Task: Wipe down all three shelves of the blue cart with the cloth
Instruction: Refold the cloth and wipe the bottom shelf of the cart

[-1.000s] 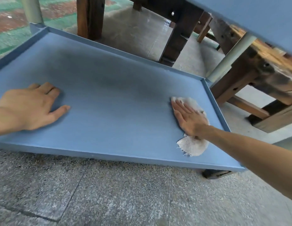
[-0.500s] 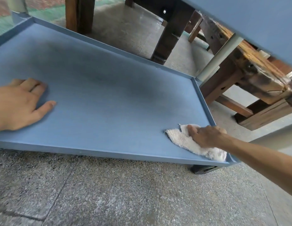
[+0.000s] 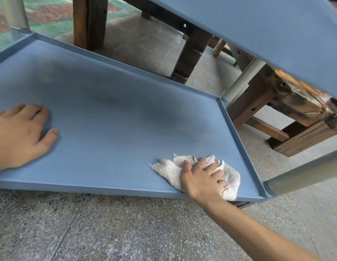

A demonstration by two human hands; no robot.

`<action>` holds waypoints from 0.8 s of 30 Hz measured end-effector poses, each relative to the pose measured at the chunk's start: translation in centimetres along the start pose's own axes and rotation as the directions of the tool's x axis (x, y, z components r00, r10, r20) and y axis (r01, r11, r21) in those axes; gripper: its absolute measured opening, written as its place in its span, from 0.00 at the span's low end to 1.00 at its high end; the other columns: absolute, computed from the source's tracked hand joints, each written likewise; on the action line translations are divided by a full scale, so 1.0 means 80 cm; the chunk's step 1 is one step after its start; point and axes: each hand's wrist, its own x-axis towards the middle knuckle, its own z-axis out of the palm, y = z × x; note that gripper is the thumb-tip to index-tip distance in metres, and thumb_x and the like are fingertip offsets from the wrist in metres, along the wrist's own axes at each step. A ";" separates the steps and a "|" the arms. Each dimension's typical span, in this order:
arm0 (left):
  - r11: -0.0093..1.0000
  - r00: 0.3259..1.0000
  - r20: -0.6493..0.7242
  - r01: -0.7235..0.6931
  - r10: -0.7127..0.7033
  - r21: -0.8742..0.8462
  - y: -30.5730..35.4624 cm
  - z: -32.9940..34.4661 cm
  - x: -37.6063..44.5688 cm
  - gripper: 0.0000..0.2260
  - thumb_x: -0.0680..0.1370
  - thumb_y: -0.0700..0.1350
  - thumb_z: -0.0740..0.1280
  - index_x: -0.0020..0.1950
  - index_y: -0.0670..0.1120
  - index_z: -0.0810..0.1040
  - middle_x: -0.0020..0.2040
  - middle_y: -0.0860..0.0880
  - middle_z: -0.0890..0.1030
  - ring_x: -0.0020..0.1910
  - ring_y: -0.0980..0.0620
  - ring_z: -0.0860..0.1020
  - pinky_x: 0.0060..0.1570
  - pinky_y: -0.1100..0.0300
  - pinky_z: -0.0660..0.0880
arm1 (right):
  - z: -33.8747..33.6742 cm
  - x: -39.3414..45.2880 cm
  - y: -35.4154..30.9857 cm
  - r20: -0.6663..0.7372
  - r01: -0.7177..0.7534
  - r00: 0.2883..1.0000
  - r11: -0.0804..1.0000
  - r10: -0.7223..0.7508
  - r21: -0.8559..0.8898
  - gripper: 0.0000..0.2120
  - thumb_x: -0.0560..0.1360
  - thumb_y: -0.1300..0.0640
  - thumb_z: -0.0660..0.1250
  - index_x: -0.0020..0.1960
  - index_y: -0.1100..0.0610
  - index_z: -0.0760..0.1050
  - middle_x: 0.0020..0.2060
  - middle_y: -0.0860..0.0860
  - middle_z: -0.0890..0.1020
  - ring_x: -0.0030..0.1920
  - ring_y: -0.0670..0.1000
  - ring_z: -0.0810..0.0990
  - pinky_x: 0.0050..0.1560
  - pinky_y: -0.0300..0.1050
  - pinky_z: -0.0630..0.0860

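Observation:
The blue cart's bottom shelf [image 3: 111,132] fills the middle of the view, a flat tray with a low rim. A white terry cloth [image 3: 169,169] lies bunched near the shelf's front right corner. My right hand [image 3: 201,178] presses down on the cloth, fingers spread over it. Flat on the shelf's left side rests my left hand [image 3: 20,136], holding nothing. The underside of the shelf above [image 3: 258,25] slants across the top right.
Pale cart posts stand at the back right corner [image 3: 241,81], the front right [image 3: 303,172] and the back left [image 3: 13,12]. Dark wooden bench legs [image 3: 88,21] and a worn wooden bench [image 3: 288,110] stand behind. Speckled stone floor [image 3: 107,227] lies in front.
My right hand has dragged the cloth from the shelf's right middle toward the front right corner, and the cloth has bunched up. The left hand has stayed flat on the left side.

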 end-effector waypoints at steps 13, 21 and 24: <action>0.873 0.967 0.209 0.223 -0.143 -0.434 0.052 -0.193 -0.052 0.37 0.66 0.76 0.47 0.68 0.63 0.75 0.72 0.68 0.69 0.71 0.56 0.70 0.71 0.51 0.65 | 0.031 -0.081 -0.207 0.111 0.532 0.842 0.847 -0.528 -0.011 0.37 0.82 0.38 0.43 0.81 0.54 0.28 0.80 0.63 0.33 0.80 0.67 0.32 0.78 0.63 0.39; 0.323 0.954 0.227 0.282 -0.198 -0.904 0.029 -0.178 -0.043 0.17 0.84 0.49 0.54 0.57 0.46 0.82 0.61 0.51 0.82 0.63 0.57 0.78 0.64 0.64 0.69 | 0.057 -0.135 -0.347 0.063 0.662 0.726 0.721 -0.685 0.204 0.39 0.81 0.38 0.53 0.83 0.53 0.40 0.80 0.68 0.36 0.79 0.68 0.32 0.76 0.66 0.40; 0.311 0.946 0.212 0.285 -0.246 -0.907 0.015 -0.163 -0.032 0.19 0.83 0.56 0.55 0.55 0.48 0.82 0.58 0.52 0.84 0.60 0.57 0.80 0.69 0.53 0.69 | 0.061 -0.139 -0.350 0.003 0.910 0.380 0.374 -0.925 0.178 0.39 0.79 0.34 0.57 0.81 0.51 0.46 0.81 0.63 0.54 0.82 0.63 0.44 0.76 0.66 0.49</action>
